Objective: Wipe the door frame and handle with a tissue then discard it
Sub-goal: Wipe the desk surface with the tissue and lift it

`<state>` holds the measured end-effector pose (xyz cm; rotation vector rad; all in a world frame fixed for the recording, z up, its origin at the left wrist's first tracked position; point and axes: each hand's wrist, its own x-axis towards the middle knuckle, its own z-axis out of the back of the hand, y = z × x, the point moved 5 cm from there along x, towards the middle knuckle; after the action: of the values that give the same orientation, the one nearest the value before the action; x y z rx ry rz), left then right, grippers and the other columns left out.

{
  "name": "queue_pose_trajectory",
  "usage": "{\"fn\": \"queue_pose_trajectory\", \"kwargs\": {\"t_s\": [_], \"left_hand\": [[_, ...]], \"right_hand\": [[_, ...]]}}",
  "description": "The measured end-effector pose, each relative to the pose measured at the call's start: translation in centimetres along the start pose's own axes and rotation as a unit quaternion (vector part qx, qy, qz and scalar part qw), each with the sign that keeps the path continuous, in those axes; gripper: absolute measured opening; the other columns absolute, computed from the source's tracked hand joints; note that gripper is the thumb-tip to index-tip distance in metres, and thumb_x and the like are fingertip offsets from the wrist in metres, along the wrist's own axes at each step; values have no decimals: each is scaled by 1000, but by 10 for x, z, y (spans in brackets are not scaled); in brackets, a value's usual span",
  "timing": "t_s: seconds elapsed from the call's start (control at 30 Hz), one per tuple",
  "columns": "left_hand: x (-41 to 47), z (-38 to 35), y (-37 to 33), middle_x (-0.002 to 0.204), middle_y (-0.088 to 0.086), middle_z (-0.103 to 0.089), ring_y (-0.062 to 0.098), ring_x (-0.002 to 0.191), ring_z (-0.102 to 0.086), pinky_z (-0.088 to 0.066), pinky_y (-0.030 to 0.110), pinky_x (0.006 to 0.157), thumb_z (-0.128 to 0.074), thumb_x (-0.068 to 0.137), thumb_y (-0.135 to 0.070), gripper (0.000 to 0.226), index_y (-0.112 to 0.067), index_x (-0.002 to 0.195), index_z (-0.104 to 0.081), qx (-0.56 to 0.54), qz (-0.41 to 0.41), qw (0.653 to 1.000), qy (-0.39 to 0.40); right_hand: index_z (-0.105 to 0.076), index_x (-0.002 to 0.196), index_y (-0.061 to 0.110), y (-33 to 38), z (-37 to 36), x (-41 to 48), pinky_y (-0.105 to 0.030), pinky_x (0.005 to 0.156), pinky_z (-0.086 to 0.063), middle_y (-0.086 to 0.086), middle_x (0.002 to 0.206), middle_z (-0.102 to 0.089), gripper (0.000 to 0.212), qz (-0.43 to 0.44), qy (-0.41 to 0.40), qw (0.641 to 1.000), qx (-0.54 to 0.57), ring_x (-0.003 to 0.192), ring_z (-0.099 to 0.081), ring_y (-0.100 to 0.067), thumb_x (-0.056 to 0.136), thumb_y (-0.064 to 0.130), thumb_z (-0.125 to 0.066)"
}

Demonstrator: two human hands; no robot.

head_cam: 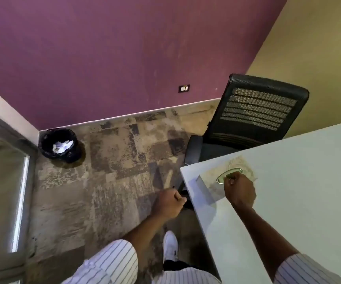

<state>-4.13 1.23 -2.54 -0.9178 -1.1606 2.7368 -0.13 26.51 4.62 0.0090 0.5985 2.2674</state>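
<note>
- right hand (239, 191) rests on the white table (309, 181), its grip pinched at a metal oval opening (229, 175); what it pinches I cannot tell
- left hand (168, 203) fisted over the carpet (112, 181), holding nothing visible
- crumpled tissue (62, 146) lies in the black bin (57, 144) near the purple wall (104, 58)

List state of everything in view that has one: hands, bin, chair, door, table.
left hand: closed fist, over floor, touching nothing
right hand: fingers at a metal-rimmed opening in white table
bin: lined, crumpled white tissue inside
office chair: empty, behind table
glass door: open or shut, cannot tell
</note>
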Motion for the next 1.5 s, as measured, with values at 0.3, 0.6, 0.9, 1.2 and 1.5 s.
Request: {"fn": "queue_pose_trajectory", "kwargs": {"t_s": [0.3,0.6,0.9,1.2,1.5], "left_hand": [[31,-77,-62,71,20,-66,41,77,-69,-53,41,65,-66,98,-40,50,-10,61,-49,58,3,996,67],[53,-93,-74,100,29,-76,44,96,-75,-61,45,77,-63,100,-55,58,-7,67,-57,69,59,992,86],[55,-102,-80,120,23,-75,39,112,-72,-57,41,86,-69,100,-48,53,1,118,-70,89,85,990,68],[53,-104,-85,131,24,-69,38,125,-63,-51,39,94,-68,102,-43,50,1,125,-66,83,91,990,61],[50,-100,-90,129,22,-71,38,124,-65,-50,35,88,-70,100,-43,48,0,122,-69,77,104,990,48]], "right_hand": [[-76,119,22,-37,-3,74,-42,87,-57,-4,121,-77,22,77,20,993,-81,111,-71,-32,98,20,-70],[-74,117,18,-36,-18,80,-37,67,-55,-11,100,-76,22,97,21,982,-162,103,-70,-32,97,14,-67],[-60,126,7,-30,-27,86,-46,72,-59,-20,107,-77,33,50,47,989,-134,109,-66,-42,94,5,-65],[-50,129,3,-25,-35,91,-51,71,-60,-24,106,-76,43,54,53,986,-145,103,-68,-44,94,10,-73],[-45,132,3,-26,-32,91,-50,75,-58,-23,111,-76,47,78,53,988,-125,105,-65,-45,92,12,-70]]}}
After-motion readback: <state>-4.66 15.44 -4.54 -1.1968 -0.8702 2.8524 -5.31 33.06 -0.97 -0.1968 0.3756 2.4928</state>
